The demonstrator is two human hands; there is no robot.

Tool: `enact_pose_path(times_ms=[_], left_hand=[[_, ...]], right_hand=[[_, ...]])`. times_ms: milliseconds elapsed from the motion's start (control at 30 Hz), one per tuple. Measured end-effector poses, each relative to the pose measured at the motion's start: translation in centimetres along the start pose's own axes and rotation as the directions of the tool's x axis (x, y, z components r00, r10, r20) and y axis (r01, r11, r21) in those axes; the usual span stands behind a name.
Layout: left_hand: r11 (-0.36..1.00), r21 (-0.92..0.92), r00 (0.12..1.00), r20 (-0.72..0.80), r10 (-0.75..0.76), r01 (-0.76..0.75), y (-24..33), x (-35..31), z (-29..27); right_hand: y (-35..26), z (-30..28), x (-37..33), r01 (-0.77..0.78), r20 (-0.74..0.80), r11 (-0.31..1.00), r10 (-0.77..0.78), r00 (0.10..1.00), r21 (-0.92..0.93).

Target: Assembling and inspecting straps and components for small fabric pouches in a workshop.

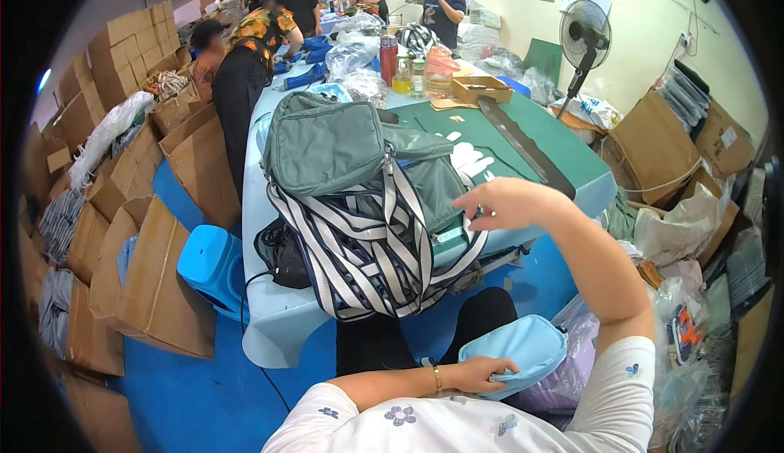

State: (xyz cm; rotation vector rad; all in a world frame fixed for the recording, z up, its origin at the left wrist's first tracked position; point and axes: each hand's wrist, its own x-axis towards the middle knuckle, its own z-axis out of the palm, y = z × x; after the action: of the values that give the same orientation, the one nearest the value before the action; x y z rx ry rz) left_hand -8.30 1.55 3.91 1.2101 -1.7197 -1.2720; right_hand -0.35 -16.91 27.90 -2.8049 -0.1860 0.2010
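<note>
On my lap lies a light blue zippered pouch (523, 348); my left hand (482, 374) grips its near side, fingers bent over the edge. My right hand (505, 205) is raised over the front of the table, just right of a pile of grey-green fabric bags (327, 142). Its fingers are apart and partly stretched, and I see nothing in them. From the bags, navy-and-white striped straps (367, 265) hang in a tangle over the table's front edge. Small white cut pieces (469, 159) lie beyond my right hand.
The table (278, 330) carries a green mat (563, 147), a long dark strip (523, 144), a cardboard tray (482, 89) and several bottles. A blue stool (214, 269) and open cartons (151, 281) stand left; a fan (584, 40) and plastic-wrapped goods are right. Several people work behind.
</note>
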Motion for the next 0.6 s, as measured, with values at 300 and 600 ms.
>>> enact_pose_path(times_ms=[300,600], left_hand=[[0.997,-0.077,1.0,-0.027,0.01,-0.013,-3.2,0.6,1.4],[0.998,-0.057,0.996,-0.089,0.026,-0.031,-0.8,-0.1,0.4]], right_hand=[[-16.3,-1.3,-12.6,0.895,-0.832,0.281,-0.348,0.431,0.346],[-17.2,-1.0,-13.8,0.974,-0.931,0.061,-0.287,0.226,0.218]])
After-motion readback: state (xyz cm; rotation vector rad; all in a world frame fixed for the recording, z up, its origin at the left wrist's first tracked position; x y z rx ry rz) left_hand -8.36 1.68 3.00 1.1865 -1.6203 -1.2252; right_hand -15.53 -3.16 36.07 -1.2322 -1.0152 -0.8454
